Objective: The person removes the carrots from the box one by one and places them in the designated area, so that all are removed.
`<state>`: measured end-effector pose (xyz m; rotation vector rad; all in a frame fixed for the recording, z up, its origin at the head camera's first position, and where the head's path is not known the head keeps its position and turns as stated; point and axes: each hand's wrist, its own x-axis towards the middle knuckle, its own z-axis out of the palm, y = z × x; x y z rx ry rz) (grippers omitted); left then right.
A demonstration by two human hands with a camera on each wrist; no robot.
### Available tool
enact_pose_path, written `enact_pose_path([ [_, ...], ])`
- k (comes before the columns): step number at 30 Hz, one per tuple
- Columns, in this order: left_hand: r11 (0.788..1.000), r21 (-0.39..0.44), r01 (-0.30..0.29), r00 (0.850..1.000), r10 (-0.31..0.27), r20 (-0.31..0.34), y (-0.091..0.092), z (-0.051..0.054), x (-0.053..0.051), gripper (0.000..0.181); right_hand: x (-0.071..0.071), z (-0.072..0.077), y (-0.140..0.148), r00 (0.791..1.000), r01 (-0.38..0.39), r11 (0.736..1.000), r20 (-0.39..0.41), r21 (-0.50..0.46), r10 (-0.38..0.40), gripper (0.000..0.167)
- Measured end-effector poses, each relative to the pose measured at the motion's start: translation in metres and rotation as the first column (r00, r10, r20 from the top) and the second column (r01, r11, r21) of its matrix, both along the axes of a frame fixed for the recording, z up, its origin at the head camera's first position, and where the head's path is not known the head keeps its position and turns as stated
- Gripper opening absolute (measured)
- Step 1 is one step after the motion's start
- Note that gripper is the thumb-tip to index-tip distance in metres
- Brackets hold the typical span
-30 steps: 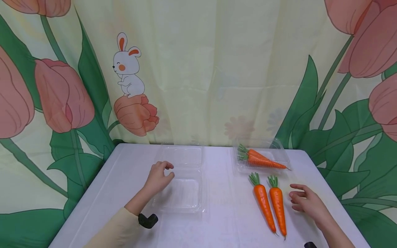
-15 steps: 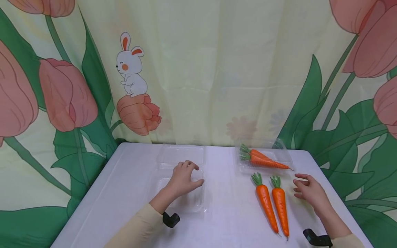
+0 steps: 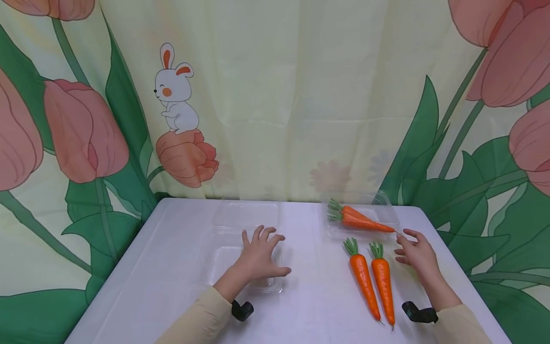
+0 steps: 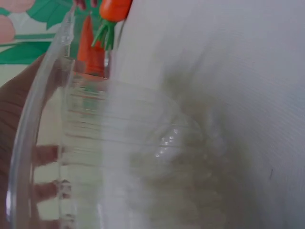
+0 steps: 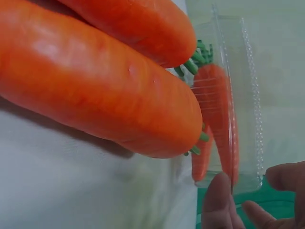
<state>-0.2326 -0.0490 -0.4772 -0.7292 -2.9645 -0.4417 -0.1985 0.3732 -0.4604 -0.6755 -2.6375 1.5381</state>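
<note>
Both hands have shifted over the last half second: the left hand [image 3: 259,258] has fanned its fingers wider and edged a little rightwards, and the right hand [image 3: 417,253] has moved up toward the corner of the right box [image 3: 388,216]. Nothing on the bench [image 3: 313,306] seems to have changed place.

We judge the step in hand to be a reach for the right box or its carrots, while the left hand readies itself at the left box [image 3: 275,288]. Our next move would probably call for the right thumb and fingers to settle on a carrot or the box wall, gently, since the thin plastic looks easy to push askew.

Neither hand grasps anything that we can make out. Our left fingers are released and spread over the left box, and we cannot tell whether they touch it; the left wrist view shows fingertips through clear plastic. Our right fingers are loosely bent, with a gap between them, beside the thin tip of a carrot; contact there is unclear.

As for the containers, the left box lies with its lid [image 3: 247,215] folded back, and we see no carrot inside it. The right box holds two carrots [image 3: 361,220] lying slantwise. Two loose carrots, one on the left [image 3: 364,282] and one on the right [image 3: 384,285], lie just beside each other in front of that box.
</note>
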Motion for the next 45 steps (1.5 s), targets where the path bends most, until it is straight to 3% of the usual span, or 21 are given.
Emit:
enact_pose_path([
  [6, 1.000, -0.011, -0.017, 1.000, 0.017, -0.023, -0.002, -0.003, 0.001, 0.077, -0.011, -0.001, -0.005, 1.000, 0.023, 0.999, -0.006, 0.026, -0.023, 0.067],
  [15, 1.000, -0.012, -0.007, 0.999, 0.006, -0.053, -0.008, -0.004, 0.000, 0.075, -0.018, -0.003, -0.004, 0.999, 0.048, 0.999, -0.002, -0.002, -0.048, 0.065],
  [26, 0.999, -0.021, -0.031, 0.999, 0.030, -0.044, -0.022, -0.008, -0.003, 0.075, -0.023, -0.012, 0.000, 0.996, 0.083, 0.996, -0.018, 0.025, -0.083, 0.057],
  [30, 0.998, -0.035, -0.048, 0.998, 0.047, -0.036, -0.028, -0.006, -0.003, 0.075, -0.025, -0.015, 0.004, 0.995, 0.091, 0.996, -0.026, -0.008, -0.092, 0.055],
  [35, 0.998, -0.029, -0.060, 0.998, 0.059, -0.030, -0.035, -0.006, -0.003, 0.074, -0.029, -0.013, 0.003, 0.995, 0.096, 0.993, -0.014, -0.063, -0.097, 0.062],
  [39, 0.997, -0.034, -0.067, 0.997, 0.066, -0.031, -0.039, -0.007, -0.003, 0.074, -0.031, -0.010, 0.000, 0.994, 0.107, 0.993, 0.011, -0.053, -0.106, 0.068],
  [45, 0.997, -0.014, -0.072, 0.997, 0.071, -0.035, -0.049, -0.009, -0.003, 0.075, -0.035, -0.010, -0.003, 0.994, 0.108, 0.994, 0.022, -0.018, -0.108, 0.064],
])
